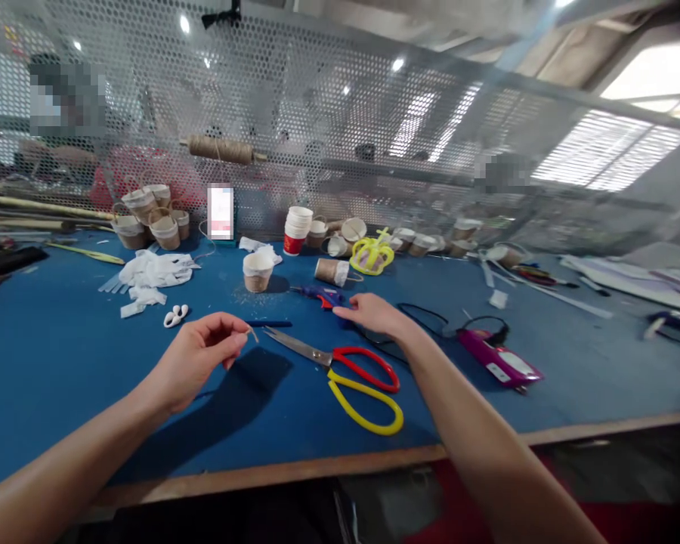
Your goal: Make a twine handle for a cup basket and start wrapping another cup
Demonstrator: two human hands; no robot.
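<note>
My left hand [207, 347] is closed in a pinch on a short piece of twine [253, 333], whose loose end sticks out past the fingertips. My right hand [372, 313] has its thumb and fingers around the handle end of a blue and red glue gun [320, 295], which lies on the table with its nozzle to the left. Between my hands lie scissors [317, 357] with one red and one yellow handle, blades slightly apart. Behind them a twine-wrapped paper cup [257, 273] with a white rim stands upright. Another wrapped cup [329, 271] lies on its side.
A purple power strip [499, 360] lies right of my right arm, with black cable nearby. White gloves [156, 268], stacked paper cups [298, 227], a yellow crown-like frame [372, 255] and several wrapped cups [167, 232] line the back. A twine spool [221, 149] hangs on the mesh.
</note>
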